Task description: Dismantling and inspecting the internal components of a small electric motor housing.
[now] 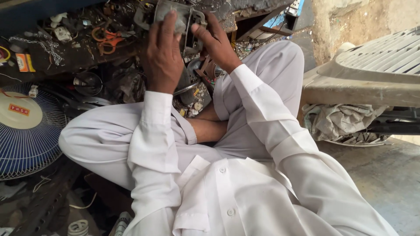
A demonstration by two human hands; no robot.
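Note:
I sit cross-legged in white clothes. Both hands are raised at the top of the head view around a grey metal part (188, 26), a boxy housing with a dark opening. My left hand (162, 54) covers its left side with the fingers wrapped over the top. On the right side, my right hand (216, 43) grips it with the thumb pressed on its edge. The part is held just above a dark, cluttered low bench (78, 57). Most of the part is hidden behind my fingers.
Orange-handled scissors (106, 40), a chain (41, 46) and small scraps lie on the bench. A blue fan grille with a white hub (22, 126) rests at the left. A pale plastic chair (372, 70) stands at the right, with crumpled paper (341, 122) under it.

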